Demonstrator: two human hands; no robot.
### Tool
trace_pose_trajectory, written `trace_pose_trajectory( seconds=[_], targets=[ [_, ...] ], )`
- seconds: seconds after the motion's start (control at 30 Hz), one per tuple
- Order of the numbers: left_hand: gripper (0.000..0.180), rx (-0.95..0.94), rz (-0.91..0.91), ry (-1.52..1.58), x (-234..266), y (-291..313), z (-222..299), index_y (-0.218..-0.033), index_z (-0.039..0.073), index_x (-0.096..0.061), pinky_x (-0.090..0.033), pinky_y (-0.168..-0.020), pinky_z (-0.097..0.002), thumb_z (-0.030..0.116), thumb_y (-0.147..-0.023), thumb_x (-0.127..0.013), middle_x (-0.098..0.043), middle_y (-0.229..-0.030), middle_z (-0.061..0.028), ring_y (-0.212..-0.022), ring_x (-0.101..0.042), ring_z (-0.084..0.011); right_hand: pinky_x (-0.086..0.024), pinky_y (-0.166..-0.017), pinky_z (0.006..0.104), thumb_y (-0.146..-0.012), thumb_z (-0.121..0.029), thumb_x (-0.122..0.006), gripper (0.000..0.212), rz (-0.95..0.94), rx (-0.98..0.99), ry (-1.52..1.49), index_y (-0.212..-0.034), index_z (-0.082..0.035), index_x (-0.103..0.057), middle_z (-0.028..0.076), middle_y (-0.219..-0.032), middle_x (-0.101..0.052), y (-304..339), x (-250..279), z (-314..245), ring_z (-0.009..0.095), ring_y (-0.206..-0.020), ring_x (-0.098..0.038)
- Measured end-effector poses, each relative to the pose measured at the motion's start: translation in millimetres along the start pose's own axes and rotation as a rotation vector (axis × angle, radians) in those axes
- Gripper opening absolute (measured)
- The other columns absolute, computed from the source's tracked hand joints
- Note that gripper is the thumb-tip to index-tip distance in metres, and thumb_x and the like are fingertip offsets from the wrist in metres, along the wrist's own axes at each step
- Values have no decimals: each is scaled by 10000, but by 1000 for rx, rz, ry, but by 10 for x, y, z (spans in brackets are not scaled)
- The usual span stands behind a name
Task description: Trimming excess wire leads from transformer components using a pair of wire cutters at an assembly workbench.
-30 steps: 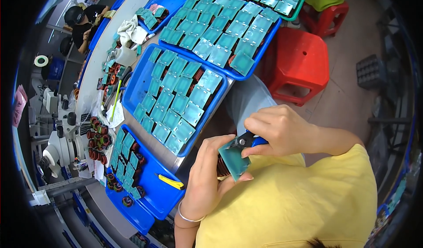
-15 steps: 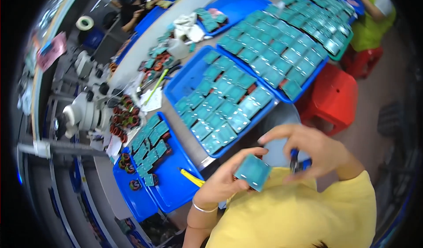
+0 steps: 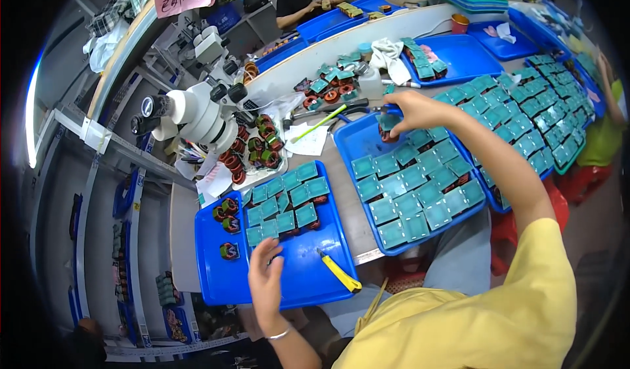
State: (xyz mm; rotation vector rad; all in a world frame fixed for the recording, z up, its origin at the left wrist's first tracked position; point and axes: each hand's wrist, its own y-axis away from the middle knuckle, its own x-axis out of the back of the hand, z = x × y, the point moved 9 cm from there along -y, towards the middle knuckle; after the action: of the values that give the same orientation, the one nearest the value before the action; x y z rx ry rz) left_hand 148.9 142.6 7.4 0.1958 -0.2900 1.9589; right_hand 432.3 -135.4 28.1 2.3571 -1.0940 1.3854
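Note:
My right hand reaches over the far left corner of the middle blue tray. Its fingers close round a small coil part with a teal square plate, seen partly edge-on. A blue bit, perhaps a tool handle, shows at the fingertips; how it is held is unclear. Several teal-plated parts stand in rows in that tray. My left hand hovers with fingers apart and nothing in them, at the near edge of the left blue tray. Past its fingertips stand more teal-plated parts.
A yellow utility knife lies across the left tray's near edge. Bare coils sit in a blue tray beside it. Behind are a white microscope, a green stick on paper and a white bottle. Two people sit farther off.
My right hand has moved from in front of my body out over the middle tray, now with the teal-plated coil. My left hand let go of it and moved toward the left tray.

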Motion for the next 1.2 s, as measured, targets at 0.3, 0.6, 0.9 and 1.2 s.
trace_pose_trajectory(
  seconds=[0.3,0.6,0.9,1.2],
  targets=[
    [388,-40,259,-509,544,-88,-357,-1116,25,-530,-445,-832,-311,76,-759,-675,-538,-1083,-96,-1015,-525,-192,-426,-871,377,-514,-168,-808,614,-268,-37,328,-1045,-16,-539,168,-1030,-564,-449,-398,586,333,-977,-535],
    [635,93,470,-1087,647,-66,-681,-1104,9,-485,-396,-809,-421,250,-603,-793,-476,-1060,-151,-1009,-448,-327,-434,-788,360,-467,-117,-763,511,-267,-77,260,-922,-35,-546,185,-900,-562,-137,-501,890,327,-873,-537],
    [500,-77,645,-580,907,333,-610,-1062,19,-496,-424,-866,-364,125,-648,-756,-467,-1061,-139,-1032,-485,-293,-402,-868,357,-625,33,-556,419,15,92,177,-1040,12,-499,180,-997,-522,-136,-166,840,329,-954,-506],
    [431,-91,514,890,721,314,-285,-1217,13,-406,-464,-890,-318,-6,-827,-587,-521,-1140,-139,-1051,-534,-255,-393,-844,355,-690,6,-533,421,318,165,314,-1107,15,-481,186,-1033,-499,590,174,2,316,-944,-491]
  ],
)
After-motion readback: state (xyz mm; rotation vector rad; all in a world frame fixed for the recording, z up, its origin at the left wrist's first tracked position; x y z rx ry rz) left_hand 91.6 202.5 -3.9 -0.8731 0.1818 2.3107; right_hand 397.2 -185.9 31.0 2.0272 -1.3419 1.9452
